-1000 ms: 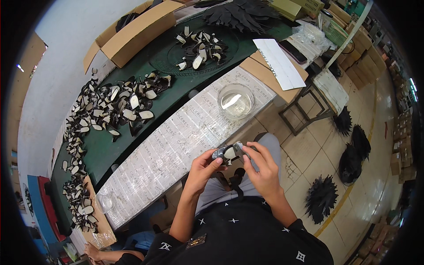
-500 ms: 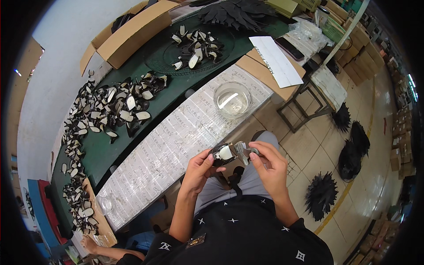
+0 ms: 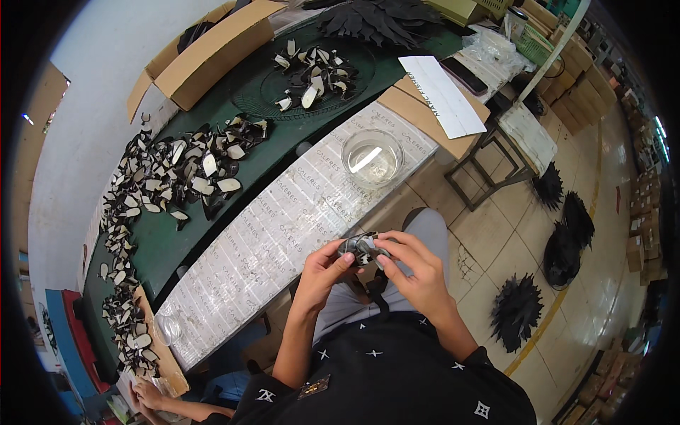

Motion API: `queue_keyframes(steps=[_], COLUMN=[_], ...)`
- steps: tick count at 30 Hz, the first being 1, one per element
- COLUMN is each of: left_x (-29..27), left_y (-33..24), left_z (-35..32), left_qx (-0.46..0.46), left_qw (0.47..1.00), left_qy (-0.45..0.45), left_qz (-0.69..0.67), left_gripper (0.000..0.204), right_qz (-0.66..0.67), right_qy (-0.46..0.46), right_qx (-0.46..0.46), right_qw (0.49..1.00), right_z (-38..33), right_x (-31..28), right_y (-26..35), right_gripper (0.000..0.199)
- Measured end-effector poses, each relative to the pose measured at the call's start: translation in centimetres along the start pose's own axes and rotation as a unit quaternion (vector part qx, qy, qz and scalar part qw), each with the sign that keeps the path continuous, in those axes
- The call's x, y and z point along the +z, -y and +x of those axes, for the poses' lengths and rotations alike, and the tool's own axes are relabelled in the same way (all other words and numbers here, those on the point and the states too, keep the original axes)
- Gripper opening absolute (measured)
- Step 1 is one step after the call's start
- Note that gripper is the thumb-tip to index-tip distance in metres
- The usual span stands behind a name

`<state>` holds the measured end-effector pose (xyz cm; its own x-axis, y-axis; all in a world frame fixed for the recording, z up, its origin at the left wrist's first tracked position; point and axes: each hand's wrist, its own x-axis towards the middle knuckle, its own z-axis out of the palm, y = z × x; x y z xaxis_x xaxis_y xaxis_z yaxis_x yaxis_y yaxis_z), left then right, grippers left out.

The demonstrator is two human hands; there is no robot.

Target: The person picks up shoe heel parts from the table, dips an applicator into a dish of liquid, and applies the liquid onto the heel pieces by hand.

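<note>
2 hands, left hand [image 3: 324, 265] and right hand [image 3: 414, 265], pinch a small black-and-white piece [image 3: 363, 248].

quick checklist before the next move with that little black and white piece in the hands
1. Piece held by both hands: ok. The left hand and right hand pinch the small black and white piece between them.
2. Piece clear of the bench: ok, it is held over the lap, off the paper-covered board.
3. Glass bowl upright on the board: ok.
4. What the bowl holds: cannot tell.
5. Loose pieces on the green table: ok, a pile lies there.
6. Another person's hand at lower left stays apart: ok.
</note>
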<state>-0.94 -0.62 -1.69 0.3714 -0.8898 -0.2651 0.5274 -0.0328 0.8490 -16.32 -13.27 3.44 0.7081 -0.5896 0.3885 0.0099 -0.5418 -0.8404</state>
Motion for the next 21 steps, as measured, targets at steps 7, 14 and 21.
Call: queue_keyframes(steps=[7, 14, 21], left_x=[0.3, -0.2, 0.5], left_y=[-0.2, 0.2, -0.6], left_z=[0.0, 0.2, -0.1], left_qx=[0.008, -0.002, -0.01], left_qw=[0.999, 1.0, 0.998], left_qy=[-0.003, 0.01, 0.019], left_qz=[0.034, 0.019, -0.063], left_gripper=[0.031, 0.033, 0.034], right_qz=[-0.08, -0.114, 0.059], right_qy=[-0.03, -0.058, -0.105], right_qx=[-0.023, -0.012, 0.101], right_qw=[0.996, 0.992, 0.988], right_z=[0.3, 0.1, -0.2], right_x=[0.1, -0.9, -2.1], right_y=[0.0, 0.1, 0.7], right_gripper=[0.025, 0.024, 0.022])
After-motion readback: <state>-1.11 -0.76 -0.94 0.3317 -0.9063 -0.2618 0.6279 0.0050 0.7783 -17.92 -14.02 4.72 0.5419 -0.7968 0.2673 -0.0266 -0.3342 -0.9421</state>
